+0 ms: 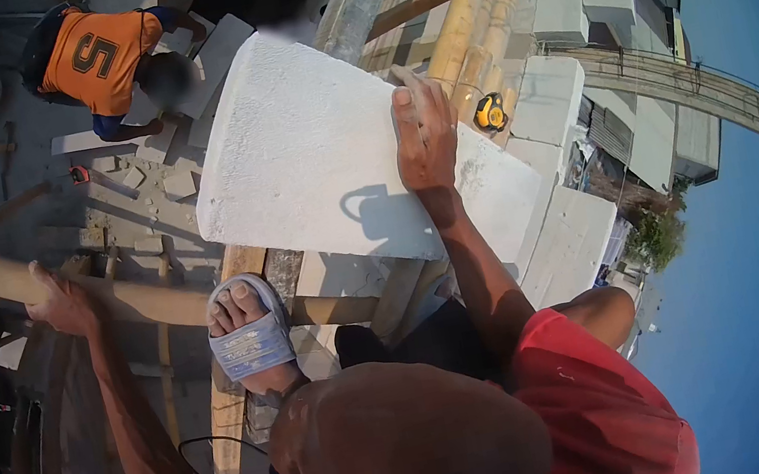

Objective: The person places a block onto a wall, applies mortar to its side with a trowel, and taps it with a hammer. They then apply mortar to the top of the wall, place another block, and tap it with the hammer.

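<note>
Rests the right hand [425, 132] over the right edge of a white aerated-concrete block [301, 139], with fingers nearly straight and close together, pressing rather than gripping, presumably to steady it from above. Has the block lying broad face up, just beside a second pale block [498, 191] at that right edge, with the left end jutting past the upper end of a timber plank [227, 426]; cannot tell about the support beneath. Curls the left hand [67, 304] round a thick curved pole [147, 300], well apart from the block's left edge, likely as a handhold for balance. Plants a foot [243, 307] in a blue-grey sandal [252, 349] on the plank, near the block's lower edge, seemingly for firm footing. Has a yellow-and-black tape measure [490, 113] just beyond the second block's far corner, beside bamboo poles [471, 8], perhaps for easy reach.
</note>
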Available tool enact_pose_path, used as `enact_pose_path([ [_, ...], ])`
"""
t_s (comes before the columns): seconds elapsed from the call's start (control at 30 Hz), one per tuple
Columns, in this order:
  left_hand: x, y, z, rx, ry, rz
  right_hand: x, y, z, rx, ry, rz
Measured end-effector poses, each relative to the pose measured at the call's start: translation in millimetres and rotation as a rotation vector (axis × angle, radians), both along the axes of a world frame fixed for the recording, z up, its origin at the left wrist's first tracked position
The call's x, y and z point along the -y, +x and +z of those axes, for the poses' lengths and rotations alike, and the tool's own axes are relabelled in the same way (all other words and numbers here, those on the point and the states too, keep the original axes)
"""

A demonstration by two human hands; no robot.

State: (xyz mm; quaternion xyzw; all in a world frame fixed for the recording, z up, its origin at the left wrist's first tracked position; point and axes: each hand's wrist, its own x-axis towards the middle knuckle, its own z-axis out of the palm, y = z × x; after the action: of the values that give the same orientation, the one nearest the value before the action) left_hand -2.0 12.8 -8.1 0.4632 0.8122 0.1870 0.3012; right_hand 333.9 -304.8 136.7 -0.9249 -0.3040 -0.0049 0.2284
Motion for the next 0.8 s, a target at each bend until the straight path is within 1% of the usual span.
enact_pose_path([
  [0.03,2.8,-1.6,-2.8,-0.008,0.007,0.01,1.8,1.3,4.0,-0.058,0.049,-0.023],
  [0.13,-1.4,-6.5,-8.6,0.061,-0.012,0.016,12.0,21.1,8.3,-0.349,0.336,-0.186],
  [0.17,-2.3,-7.7,-9.9,0.053,-0.011,0.006,12.7,28.6,17.0,-0.42,0.495,-0.306],
  [0.23,-3.6,-8.8,-10.0,0.036,-0.007,-0.012,17.9,50.8,53.4,-0.563,0.819,-0.541],
  [0.3,-5.1,-12.6,-14.0,0.031,0.0,-0.017,61.8,96.0,77.9,-0.563,0.795,-0.654],
  [0.37,-7.0,-15.2,-17.4,0.043,-0.007,-0.022,94.6,141.8,108.3,-0.5,0.719,-0.683],
  [0.43,-6.1,-18.3,-19.9,0.061,-0.025,-0.021,111.9,176.1,142.8,-0.366,0.639,-0.663],
  [0.53,-9.4,-17.3,-18.6,0.088,-0.032,-0.013,88.8,178.8,174.9,-0.204,0.689,-0.541],
  [0.57,-8.1,-15.2,-16.0,0.097,-0.033,-0.014,76.0,169.8,174.6,-0.174,0.601,-0.443],
  [0.67,-2.7,-10.4,-4.3,0.107,-0.041,-0.032,21.8,106.3,128.1,-0.101,0.271,-0.153],
  [0.7,-3.7,-9.7,-2.7,0.108,-0.043,-0.041,3.8,75.5,111.1,-0.119,0.177,-0.081],
  [0.73,-4.6,-9.7,-6.3,0.088,0.012,-0.028,-1.7,52.5,92.8,-0.123,0.042,0.034],
  [0.8,-2.9,-10.4,-15.9,0.049,0.115,0.002,3.0,19.6,59.6,-0.028,-0.149,0.275],
])
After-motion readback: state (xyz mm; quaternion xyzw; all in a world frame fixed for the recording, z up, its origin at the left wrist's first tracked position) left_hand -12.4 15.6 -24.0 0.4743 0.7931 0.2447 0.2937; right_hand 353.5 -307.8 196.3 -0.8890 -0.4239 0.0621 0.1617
